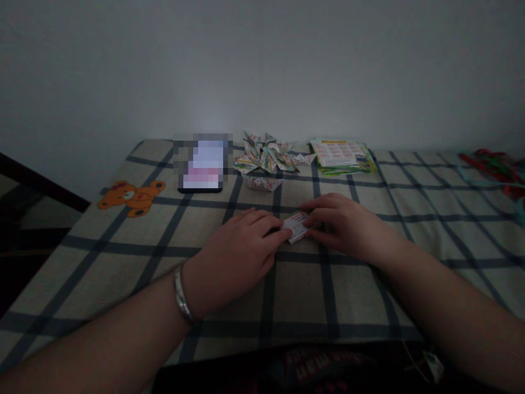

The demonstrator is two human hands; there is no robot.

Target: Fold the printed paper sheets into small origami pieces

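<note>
A small folded piece of printed paper [296, 226] lies on the checked tablecloth between my two hands. My left hand [241, 249], with a silver bracelet at the wrist, holds its left side, thumb on top. On the opposite side my right hand [344, 223] has its thumb and fingers closed on the right edge of the paper. Behind my hands is a pile of folded paper shapes [268, 156] with pointed ends, made of similar printed paper. One more folded paper piece [262, 183] lies just in front of that pile.
A lit smartphone [204, 164] lies at the back left, its screen blurred. Near it is an orange teddy bear cutout [132, 197]. A stack of printed leaflets [343, 156] sits at the back right, by the wall. Red and green material [498, 169] lies at the far right.
</note>
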